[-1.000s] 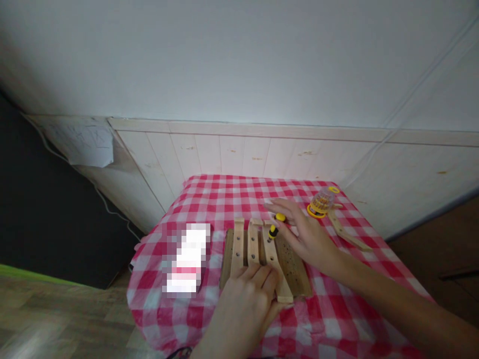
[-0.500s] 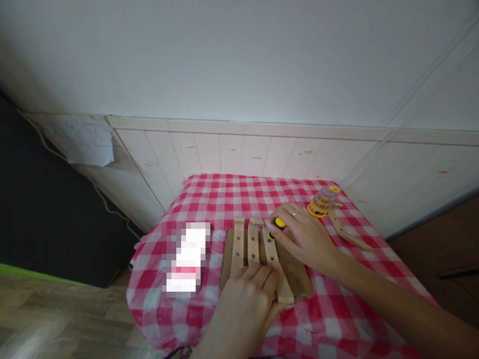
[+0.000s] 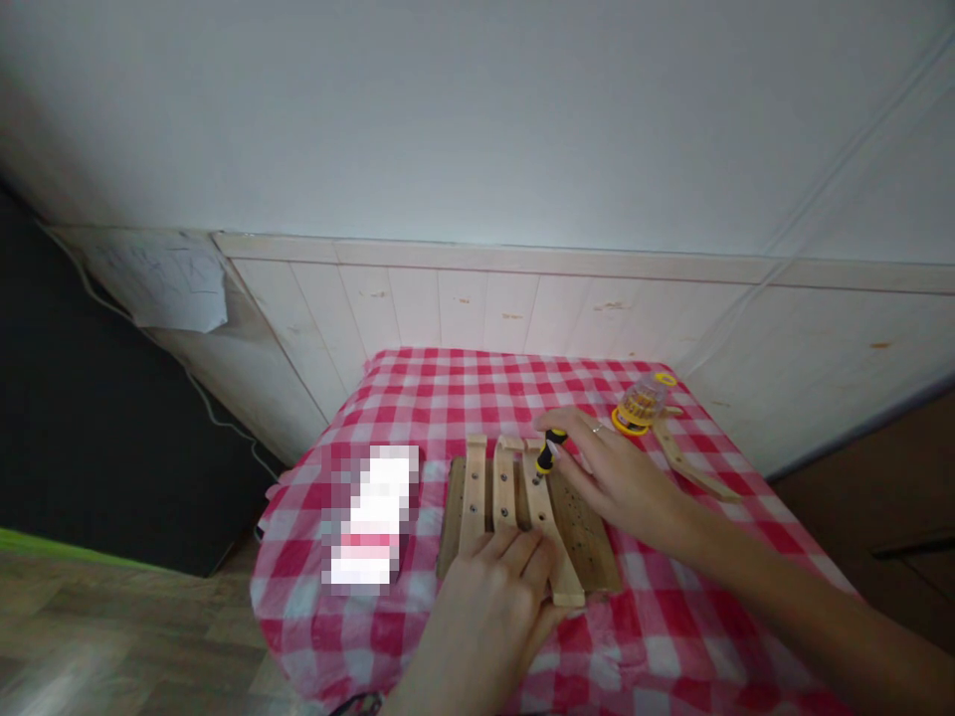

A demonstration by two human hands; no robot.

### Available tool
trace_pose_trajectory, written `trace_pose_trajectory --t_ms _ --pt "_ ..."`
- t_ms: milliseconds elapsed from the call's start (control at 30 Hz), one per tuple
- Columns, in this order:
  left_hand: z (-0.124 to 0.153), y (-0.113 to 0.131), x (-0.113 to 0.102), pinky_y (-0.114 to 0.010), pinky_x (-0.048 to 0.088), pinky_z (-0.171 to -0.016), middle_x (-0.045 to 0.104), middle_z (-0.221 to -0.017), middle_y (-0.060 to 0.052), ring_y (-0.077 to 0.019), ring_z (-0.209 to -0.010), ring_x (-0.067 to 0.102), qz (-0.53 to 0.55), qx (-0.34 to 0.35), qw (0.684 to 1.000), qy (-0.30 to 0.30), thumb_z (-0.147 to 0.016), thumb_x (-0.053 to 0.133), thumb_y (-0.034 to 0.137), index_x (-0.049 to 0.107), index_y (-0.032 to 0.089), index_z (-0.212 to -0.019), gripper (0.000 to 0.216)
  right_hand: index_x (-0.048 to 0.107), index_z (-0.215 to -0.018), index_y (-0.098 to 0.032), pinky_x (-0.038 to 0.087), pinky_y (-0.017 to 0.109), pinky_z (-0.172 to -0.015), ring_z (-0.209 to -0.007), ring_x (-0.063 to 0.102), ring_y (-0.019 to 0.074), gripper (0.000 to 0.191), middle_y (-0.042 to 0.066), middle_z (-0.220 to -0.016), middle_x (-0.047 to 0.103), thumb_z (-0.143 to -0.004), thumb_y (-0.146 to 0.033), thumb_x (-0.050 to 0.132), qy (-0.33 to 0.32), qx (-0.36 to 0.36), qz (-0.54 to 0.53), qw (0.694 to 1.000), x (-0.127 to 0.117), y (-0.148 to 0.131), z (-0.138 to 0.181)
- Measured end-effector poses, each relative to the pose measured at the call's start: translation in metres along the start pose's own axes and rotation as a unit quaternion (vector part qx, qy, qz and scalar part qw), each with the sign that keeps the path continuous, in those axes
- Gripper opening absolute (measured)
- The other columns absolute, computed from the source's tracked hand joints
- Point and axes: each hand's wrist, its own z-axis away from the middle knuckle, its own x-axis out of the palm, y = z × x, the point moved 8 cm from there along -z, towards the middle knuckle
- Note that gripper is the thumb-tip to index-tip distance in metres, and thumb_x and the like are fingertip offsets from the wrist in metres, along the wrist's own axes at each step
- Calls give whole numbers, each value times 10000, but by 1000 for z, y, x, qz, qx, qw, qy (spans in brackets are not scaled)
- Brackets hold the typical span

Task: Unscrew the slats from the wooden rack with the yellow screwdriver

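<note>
A small yellow-and-black screwdriver (image 3: 550, 452) is pinched in my right hand (image 3: 623, 472). Its tip meets the upper screw of the right wooden slat (image 3: 547, 522), and the handle leans slightly to the right. A lower hole in that slat is visible. My left hand (image 3: 499, 582) lies over the lower part of the slats, its bent fingers gripping the right one. Two more slats, the left one (image 3: 475, 492) and the middle one (image 3: 504, 487), each show two screws. All three rest on a brown wooden board (image 3: 586, 527); their lower middle is hidden by my left hand.
A clear jar with a yellow base (image 3: 640, 403), a bit set by its look, stands at the back right. Beside it lies a loose wooden slat (image 3: 693, 467). A blurred-out white item (image 3: 377, 517) is on the left of the checked tablecloth (image 3: 448, 393). A wall (image 3: 488, 308) rises behind.
My right fingers have shifted on the screwdriver and opened up a little, so more of its handle shows. The left hand and the slats stay in place.
</note>
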Motion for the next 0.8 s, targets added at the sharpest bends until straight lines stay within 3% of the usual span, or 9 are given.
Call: trace_pose_trajectory --t_ms 133,300,433,600,667,800 --pt "0 1 1 -439 578 -914 721 -1177 -123 -308 -1060 676 4 1 1000 -4 -811 810 192 642 62 -1224 464 514 -1030 -219 555 358 -699 -836 712 235 103 79 -928 718 -987 -266 434 9 33 -31 999 4 3 2" --pt "0 0 1 -431 578 -913 720 -1179 -123 -306 -1066 673 11 -5 1000 -9 -817 794 163 638 64 -1235 457 486 -880 -236 509 312 -577 -652 682 207 187 36 -767 684 -1005 -362 428 48 91 -70 992 11 10 4" --pt "-1 0 2 -439 567 -932 717 -1186 -125 -308 -1076 669 12 -6 1000 -18 -823 786 159 635 63 -1243 457 505 -1038 -230 543 331 -656 -785 718 218 206 79 -909 722 -1034 -269 303 48 69 -88 993 13 6 2" --pt "-1 -2 2 -439 567 -932 714 -1196 -123 -305 -1081 668 17 -15 999 -22 -834 786 185 633 73 -1246 454 414 -1258 -217 548 428 -839 -1062 673 260 286 167 -1233 648 -984 -187 336 42 41 -64 996 9 5 2" --pt "-1 -2 1 -442 566 -933 714 -1193 -124 -303 -1078 670 18 -18 999 -22 -839 782 188 639 79 -1237 437 442 -1218 -226 541 423 -866 -1073 660 243 270 140 -1197 658 -976 -174 333 13 43 -108 993 8 6 2" --pt "-1 -1 1 -447 563 -937 719 -1176 -133 -305 -1073 672 18 -16 999 -23 -837 782 185 648 68 -1218 421 541 -955 -240 528 386 -838 -955 653 207 239 63 -1000 685 -971 -152 320 -37 45 -184 981 9 2 2"
